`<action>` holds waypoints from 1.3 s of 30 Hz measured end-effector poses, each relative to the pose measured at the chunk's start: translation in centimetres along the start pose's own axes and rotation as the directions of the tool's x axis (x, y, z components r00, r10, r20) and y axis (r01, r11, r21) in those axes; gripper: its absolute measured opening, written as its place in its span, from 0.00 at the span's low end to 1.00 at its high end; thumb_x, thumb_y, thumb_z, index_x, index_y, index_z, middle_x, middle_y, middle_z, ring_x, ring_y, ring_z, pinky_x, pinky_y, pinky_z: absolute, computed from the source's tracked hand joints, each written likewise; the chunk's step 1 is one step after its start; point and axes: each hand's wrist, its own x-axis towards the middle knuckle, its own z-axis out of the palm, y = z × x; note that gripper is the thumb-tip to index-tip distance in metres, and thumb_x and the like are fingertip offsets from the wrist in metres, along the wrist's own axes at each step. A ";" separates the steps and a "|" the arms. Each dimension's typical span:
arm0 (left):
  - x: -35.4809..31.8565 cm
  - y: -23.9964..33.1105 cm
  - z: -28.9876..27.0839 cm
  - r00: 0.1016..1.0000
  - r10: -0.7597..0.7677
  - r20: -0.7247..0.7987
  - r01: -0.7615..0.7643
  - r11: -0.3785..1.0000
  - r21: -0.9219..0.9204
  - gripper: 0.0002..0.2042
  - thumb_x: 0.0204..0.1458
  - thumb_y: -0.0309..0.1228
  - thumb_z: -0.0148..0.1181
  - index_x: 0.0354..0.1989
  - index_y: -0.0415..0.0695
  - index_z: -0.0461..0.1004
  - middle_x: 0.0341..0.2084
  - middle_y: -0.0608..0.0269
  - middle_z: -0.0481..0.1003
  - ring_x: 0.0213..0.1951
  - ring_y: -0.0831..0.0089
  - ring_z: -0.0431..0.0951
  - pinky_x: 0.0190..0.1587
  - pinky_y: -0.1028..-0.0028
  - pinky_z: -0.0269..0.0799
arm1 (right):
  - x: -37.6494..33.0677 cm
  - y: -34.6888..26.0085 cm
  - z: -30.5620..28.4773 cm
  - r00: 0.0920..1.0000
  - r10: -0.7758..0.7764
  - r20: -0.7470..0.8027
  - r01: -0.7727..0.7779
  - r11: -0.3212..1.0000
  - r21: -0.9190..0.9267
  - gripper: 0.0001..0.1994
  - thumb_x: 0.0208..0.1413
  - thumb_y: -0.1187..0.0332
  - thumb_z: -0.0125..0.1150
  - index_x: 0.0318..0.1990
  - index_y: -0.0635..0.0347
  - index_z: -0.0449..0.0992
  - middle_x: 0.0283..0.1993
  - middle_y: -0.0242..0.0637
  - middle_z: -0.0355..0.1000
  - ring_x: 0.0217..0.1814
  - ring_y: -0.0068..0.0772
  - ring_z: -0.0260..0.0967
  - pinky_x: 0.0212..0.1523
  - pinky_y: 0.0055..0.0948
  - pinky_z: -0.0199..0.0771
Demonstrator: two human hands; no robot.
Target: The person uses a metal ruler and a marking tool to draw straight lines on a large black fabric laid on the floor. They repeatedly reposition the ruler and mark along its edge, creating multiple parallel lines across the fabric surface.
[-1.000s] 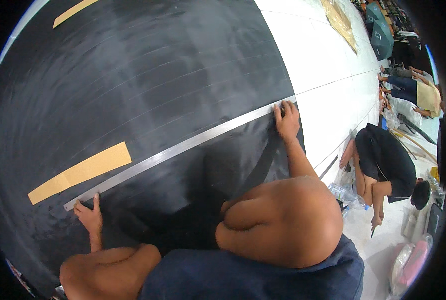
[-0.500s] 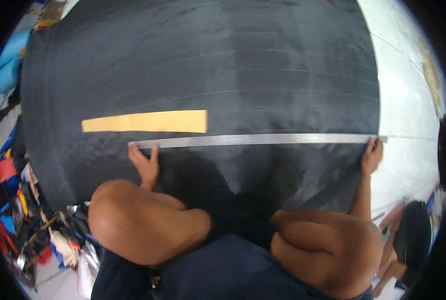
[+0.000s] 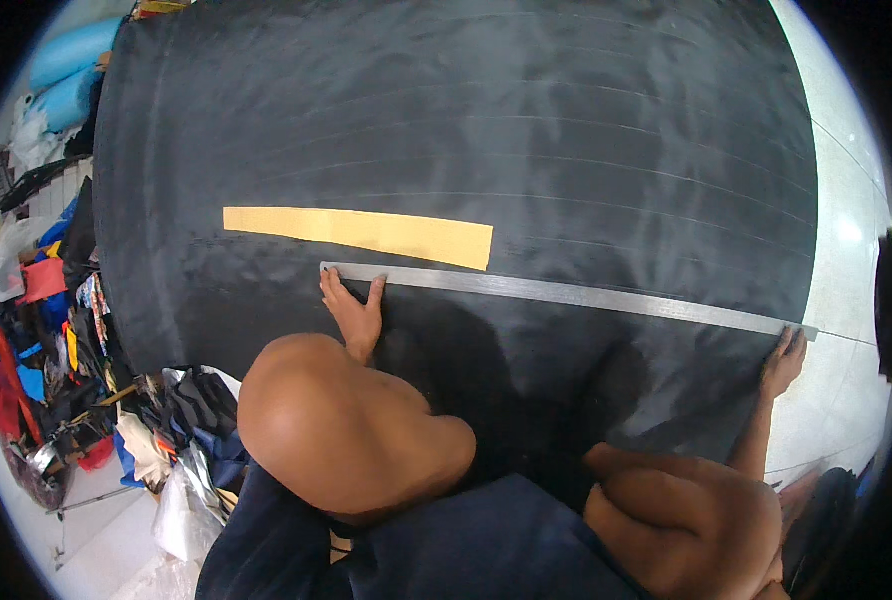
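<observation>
A long, thin metal straightedge (image 3: 566, 293) lies flat across a large sheet of black fabric (image 3: 466, 130) spread over a pale floor (image 3: 846, 260). The person crouches at the near edge of the sheet, both bare knees drawn up in the lower part of the view.

The left hand (image 3: 354, 310) rests palm down on the fabric at the left end of the straightedge, fingers spread, the fingertips (image 3: 328, 278) touching its near edge. The right hand (image 3: 784, 362) lies flat and open at the far right end, where the fabric meets the floor; its fingertips (image 3: 792, 338) touch the rule from below. Neither hand grips anything; both press downward.

A yellow-tan strip (image 3: 361, 232) lies on the fabric just above the left part of the straightedge, nearly parallel to it, its right corner close to the metal.

To the left of the sheet sits a heap of mixed coloured cloth and bags (image 3: 56, 330), with blue rolls (image 3: 66, 70) beyond.
</observation>
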 end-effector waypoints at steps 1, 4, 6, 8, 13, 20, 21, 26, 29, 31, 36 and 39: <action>-0.1 0.0 0.2 1.000 -0.008 0.010 0.007 1.000 0.003 0.48 0.55 0.53 0.65 0.72 0.31 0.47 0.73 0.36 0.44 0.75 0.43 0.40 0.73 0.45 0.33 | -0.1 0.1 -0.1 1.000 0.004 -0.003 -0.004 1.000 0.003 0.28 0.68 0.53 0.51 0.61 0.72 0.70 0.63 0.58 0.69 0.66 0.57 0.65 0.66 0.44 0.63; 0.0 0.1 0.0 1.000 -0.020 0.014 0.020 0.999 0.032 0.48 0.55 0.54 0.63 0.72 0.32 0.46 0.73 0.37 0.43 0.75 0.42 0.39 0.73 0.45 0.33 | -0.2 -0.3 0.2 1.000 0.004 0.010 -0.004 1.000 0.018 0.27 0.68 0.53 0.52 0.61 0.72 0.70 0.62 0.58 0.69 0.66 0.57 0.66 0.66 0.44 0.64; 0.0 -0.3 0.5 1.000 0.000 0.000 0.000 0.999 0.046 0.48 0.56 0.54 0.63 0.73 0.33 0.46 0.74 0.38 0.43 0.75 0.41 0.39 0.73 0.44 0.33 | -0.3 0.0 -0.2 1.000 0.008 0.011 -0.008 1.000 0.015 0.27 0.68 0.54 0.52 0.61 0.73 0.70 0.62 0.59 0.69 0.66 0.57 0.66 0.66 0.44 0.64; 0.1 -0.7 0.9 1.000 0.005 -0.008 -0.004 0.999 0.037 0.48 0.56 0.55 0.63 0.73 0.33 0.45 0.74 0.39 0.43 0.75 0.41 0.38 0.73 0.45 0.32 | -0.5 0.0 -0.2 1.000 0.013 0.011 -0.013 1.000 0.021 0.27 0.68 0.54 0.52 0.60 0.73 0.70 0.62 0.59 0.69 0.66 0.56 0.66 0.66 0.43 0.64; 0.2 -1.3 0.9 1.000 0.011 -0.017 -0.010 0.999 0.049 0.48 0.56 0.54 0.63 0.73 0.34 0.45 0.74 0.41 0.41 0.75 0.41 0.37 0.73 0.44 0.31 | -0.5 -0.7 0.3 1.000 0.006 0.027 -0.007 0.999 0.043 0.27 0.68 0.55 0.52 0.60 0.74 0.70 0.62 0.60 0.70 0.65 0.56 0.67 0.66 0.43 0.64; 0.6 -1.4 1.6 0.998 0.057 -0.038 -0.055 0.997 0.049 0.46 0.56 0.49 0.65 0.72 0.34 0.47 0.74 0.40 0.43 0.75 0.42 0.38 0.73 0.45 0.32 | -0.8 -0.2 -0.8 0.999 0.033 0.020 -0.034 0.997 0.062 0.26 0.68 0.57 0.52 0.60 0.75 0.70 0.61 0.60 0.70 0.65 0.55 0.67 0.66 0.43 0.64; 0.3 -2.0 2.0 0.997 0.070 -0.042 -0.068 0.997 0.045 0.45 0.56 0.48 0.65 0.72 0.34 0.47 0.74 0.39 0.43 0.75 0.42 0.38 0.73 0.45 0.32 | -0.6 -0.4 -1.0 0.999 0.032 0.018 -0.033 0.996 0.079 0.26 0.68 0.57 0.53 0.60 0.75 0.70 0.61 0.61 0.70 0.65 0.55 0.68 0.66 0.42 0.65; 1.1 -3.9 2.2 0.966 0.238 -0.097 -0.239 0.971 0.002 0.38 0.56 0.41 0.67 0.67 0.29 0.56 0.68 0.35 0.54 0.70 0.41 0.50 0.72 0.50 0.41 | -1.5 -2.7 -1.6 1.000 0.022 0.008 -0.023 0.987 0.156 0.25 0.67 0.59 0.55 0.59 0.76 0.70 0.60 0.61 0.71 0.64 0.56 0.69 0.65 0.42 0.66; 1.4 -4.8 1.3 0.950 0.284 -0.129 -0.264 0.952 0.158 0.37 0.59 0.43 0.64 0.67 0.28 0.56 0.67 0.34 0.56 0.68 0.44 0.55 0.71 0.53 0.48 | -1.2 -5.9 -1.2 0.998 -0.012 -0.058 0.019 0.991 0.132 0.24 0.65 0.59 0.59 0.56 0.75 0.73 0.56 0.60 0.74 0.59 0.57 0.72 0.62 0.43 0.69; 1.2 -4.0 1.7 0.978 0.193 -0.083 -0.181 0.974 0.137 0.38 0.61 0.47 0.60 0.69 0.29 0.54 0.72 0.36 0.49 0.73 0.44 0.48 0.73 0.53 0.40 | -1.7 -4.6 -1.2 0.998 0.039 -0.045 -0.038 0.999 0.024 0.28 0.65 0.51 0.56 0.63 0.64 0.71 0.65 0.51 0.67 0.67 0.54 0.61 0.68 0.45 0.60; 1.3 -3.7 1.9 0.984 0.168 -0.055 -0.162 0.981 0.105 0.40 0.62 0.48 0.59 0.71 0.31 0.51 0.73 0.38 0.47 0.74 0.45 0.43 0.74 0.52 0.36 | -1.9 -4.4 -1.3 0.998 0.032 -0.058 -0.037 0.997 -0.071 0.28 0.65 0.48 0.55 0.65 0.58 0.70 0.68 0.50 0.64 0.69 0.56 0.58 0.68 0.47 0.58; 1.3 -4.4 1.8 0.984 0.172 -0.047 -0.168 0.982 0.088 0.40 0.61 0.47 0.60 0.72 0.32 0.49 0.73 0.39 0.47 0.74 0.45 0.42 0.74 0.52 0.36 | -1.7 -4.4 -1.1 0.998 0.041 -0.043 -0.044 0.996 -0.082 0.28 0.65 0.47 0.54 0.65 0.57 0.70 0.68 0.49 0.64 0.69 0.56 0.57 0.69 0.48 0.57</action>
